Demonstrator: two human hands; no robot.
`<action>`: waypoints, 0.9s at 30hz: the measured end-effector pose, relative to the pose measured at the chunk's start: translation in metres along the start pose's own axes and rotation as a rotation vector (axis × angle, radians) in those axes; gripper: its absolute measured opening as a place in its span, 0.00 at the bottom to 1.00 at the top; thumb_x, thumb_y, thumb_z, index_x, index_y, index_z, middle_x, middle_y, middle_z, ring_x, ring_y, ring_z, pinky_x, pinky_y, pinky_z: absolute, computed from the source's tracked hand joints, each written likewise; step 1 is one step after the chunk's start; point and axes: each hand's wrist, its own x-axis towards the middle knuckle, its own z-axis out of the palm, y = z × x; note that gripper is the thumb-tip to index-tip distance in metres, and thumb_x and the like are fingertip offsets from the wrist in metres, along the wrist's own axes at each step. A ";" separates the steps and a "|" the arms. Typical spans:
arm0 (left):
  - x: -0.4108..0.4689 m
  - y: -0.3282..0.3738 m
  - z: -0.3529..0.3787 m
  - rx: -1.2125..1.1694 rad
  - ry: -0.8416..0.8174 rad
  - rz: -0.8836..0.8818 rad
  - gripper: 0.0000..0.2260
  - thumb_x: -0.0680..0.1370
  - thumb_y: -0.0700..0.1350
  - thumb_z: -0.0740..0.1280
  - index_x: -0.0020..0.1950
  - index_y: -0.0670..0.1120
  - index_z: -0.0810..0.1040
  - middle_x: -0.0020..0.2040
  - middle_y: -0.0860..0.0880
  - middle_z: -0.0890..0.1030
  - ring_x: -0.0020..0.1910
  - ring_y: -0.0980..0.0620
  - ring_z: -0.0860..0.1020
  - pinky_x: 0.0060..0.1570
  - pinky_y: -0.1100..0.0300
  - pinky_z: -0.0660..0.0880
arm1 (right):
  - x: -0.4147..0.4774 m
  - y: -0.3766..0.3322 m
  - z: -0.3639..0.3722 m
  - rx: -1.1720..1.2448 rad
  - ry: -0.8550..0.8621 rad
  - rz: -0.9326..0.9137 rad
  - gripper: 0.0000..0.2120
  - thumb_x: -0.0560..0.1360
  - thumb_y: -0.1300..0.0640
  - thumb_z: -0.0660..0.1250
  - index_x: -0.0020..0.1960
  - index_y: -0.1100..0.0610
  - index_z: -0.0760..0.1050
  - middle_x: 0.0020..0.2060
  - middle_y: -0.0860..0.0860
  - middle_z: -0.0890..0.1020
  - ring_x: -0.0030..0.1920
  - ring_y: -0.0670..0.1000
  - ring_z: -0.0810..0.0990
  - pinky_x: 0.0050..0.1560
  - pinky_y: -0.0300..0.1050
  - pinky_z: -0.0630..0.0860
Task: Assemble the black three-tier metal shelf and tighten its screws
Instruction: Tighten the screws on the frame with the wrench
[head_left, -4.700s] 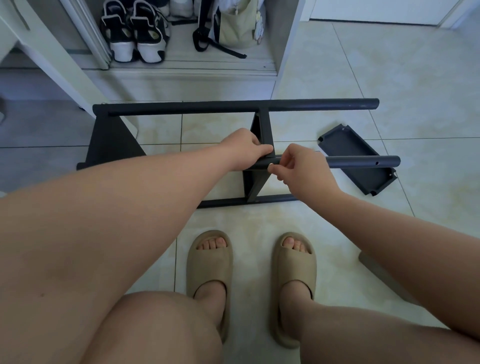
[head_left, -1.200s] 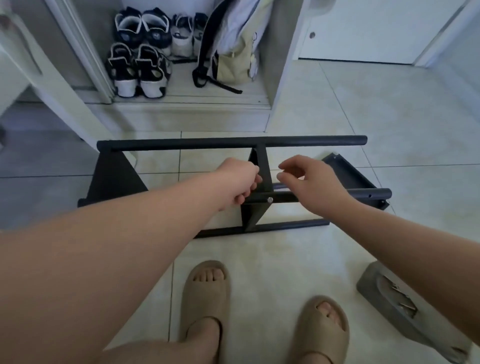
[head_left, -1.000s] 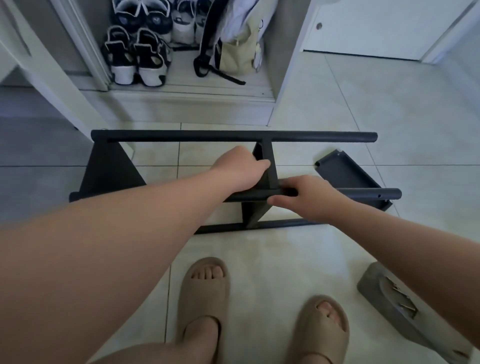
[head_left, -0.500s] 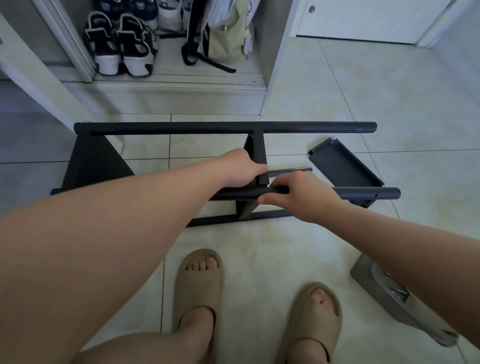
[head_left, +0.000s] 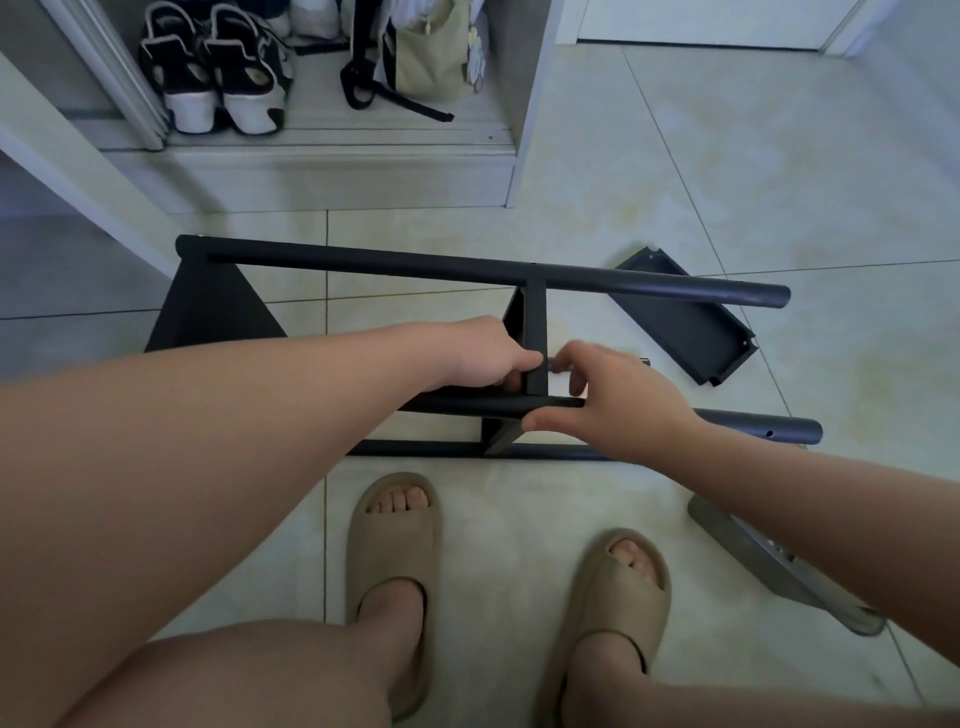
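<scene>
Lying on its side on the floor (head_left: 727, 156), centre of the frame: the black shelf frame (head_left: 493, 273), 2 tiers fitted. A 3rd, the loose tier panel (head_left: 685, 322), flat on the tiles right of centre, well apart from both hands. Grip of the left hand (head_left: 483, 358) closed on the upright edge of the middle tier (head_left: 535, 338), fingers curled behind it. Grip of the right hand (head_left: 613, 400) narrow, astride the near tube (head_left: 753, 426), thumb against its near side, fingers arched over toward the joint. Screw or key under those fingertips: cannot tell.

Biggest risk, by judgement: whole frame racking or rolling toward the slippers (head_left: 395, 561) on any easing of the left grip, propped as it is on narrow edges. Next: open tube ends at right sagging with no 3rd tier to brace them, holes then hard to line up. Smaller: joint drawn tight while skewed, thread crossed. Smallest: a dropped screw skittering off over smooth tile.

Containers. Open cupboard (head_left: 519, 104) across the upper left: 2 black-and-white shoes (head_left: 218, 88) at its left, more footwear behind, a pale bag (head_left: 426, 57) with black straps at its right. Grey tray (head_left: 779, 566) at lower right, half hidden under the right forearm: a glint of pale metal inside, perhaps screws, too small to say.
</scene>
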 end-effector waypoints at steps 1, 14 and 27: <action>0.000 -0.001 -0.001 -0.023 -0.032 -0.012 0.17 0.81 0.54 0.63 0.40 0.45 0.83 0.27 0.53 0.73 0.34 0.49 0.70 0.39 0.56 0.67 | 0.000 0.002 0.001 -0.022 0.057 -0.058 0.41 0.62 0.26 0.71 0.68 0.47 0.69 0.59 0.43 0.76 0.60 0.50 0.74 0.54 0.50 0.74; -0.002 -0.011 0.003 -0.148 -0.220 0.033 0.08 0.79 0.40 0.64 0.43 0.40 0.81 0.21 0.55 0.65 0.26 0.52 0.62 0.30 0.61 0.60 | 0.021 0.018 0.001 -0.374 0.029 -0.358 0.63 0.59 0.12 0.52 0.81 0.44 0.33 0.80 0.52 0.31 0.79 0.56 0.27 0.76 0.67 0.32; 0.031 -0.035 -0.018 -0.649 -0.258 -0.108 0.19 0.77 0.28 0.51 0.53 0.40 0.80 0.45 0.45 0.81 0.42 0.51 0.81 0.39 0.62 0.77 | 0.040 0.017 -0.001 -0.343 -0.004 -0.381 0.61 0.61 0.14 0.52 0.81 0.44 0.33 0.80 0.51 0.32 0.79 0.54 0.28 0.76 0.65 0.31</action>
